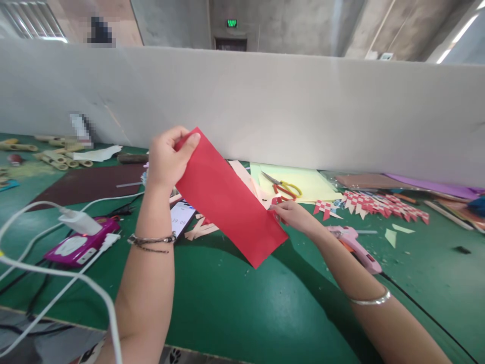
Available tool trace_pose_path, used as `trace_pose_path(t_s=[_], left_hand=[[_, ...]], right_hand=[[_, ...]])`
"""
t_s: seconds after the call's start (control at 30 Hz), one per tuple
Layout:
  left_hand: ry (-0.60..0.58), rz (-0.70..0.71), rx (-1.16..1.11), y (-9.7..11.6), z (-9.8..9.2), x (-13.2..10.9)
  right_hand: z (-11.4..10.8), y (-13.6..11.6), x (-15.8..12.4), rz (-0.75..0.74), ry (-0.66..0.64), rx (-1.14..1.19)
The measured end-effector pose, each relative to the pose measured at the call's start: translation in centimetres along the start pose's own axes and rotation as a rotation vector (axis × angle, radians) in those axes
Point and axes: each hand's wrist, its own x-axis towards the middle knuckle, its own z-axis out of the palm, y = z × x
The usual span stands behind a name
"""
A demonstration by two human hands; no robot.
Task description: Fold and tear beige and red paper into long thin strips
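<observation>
A sheet of red paper (pixel 227 202) hangs tilted in the air above the green table. My left hand (pixel 166 156) pinches its upper left corner, thumb in front and fingers behind. At the paper's lower right edge, my right hand (pixel 291 215) is closed around red-handled scissors (pixel 276 202); the handle loops show at the fingers. Their blades are hidden, so I cannot tell whether they are cutting. Under and behind the paper lie pink paper strips (pixel 204 228) and a phone (pixel 182 217) with its screen lit.
Yellow-and-red-handled pliers or snips (pixel 282 186) rest on pale paper (pixel 322 187). On the right are woven red-and-white pieces (pixel 382 205) and a pink glue gun (pixel 356 247). A purple power strip (pixel 85 242) with white cables, brown sheet (pixel 83 182) and bamboo pieces (pixel 56 159) lie left.
</observation>
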Motion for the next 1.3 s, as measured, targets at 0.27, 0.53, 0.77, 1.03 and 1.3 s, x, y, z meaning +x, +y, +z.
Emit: trace_pose_path(t_s=[0.27, 0.53, 0.77, 1.03, 1.3], left_hand=[[-0.023, -0.01, 0.009, 0.4, -0.1, -0.1], [-0.034, 0.0, 0.024, 0.4, -0.1, -0.1], [-0.027, -0.007, 0.017, 0.3, -0.1, -0.2], [0.05, -0.005, 0.001, -0.4, -1.0, 0.1], [0.077, -0.013, -0.001, -1.0, -1.4, 0.3]], right_hand=[[0.3, -1.8, -1.2, -0.043, -0.002, 0.018], [0.4, -2.1, -2.0, -0.024, -0.028, 0.084], [0.8, -1.7, -1.6, -0.058, -0.091, 0.084], [0.5, -0.3, -0.4, -0.029, -0.059, -0.029], [0.2, -0.6, -0.5, 0.004, -0.019, -0.022]])
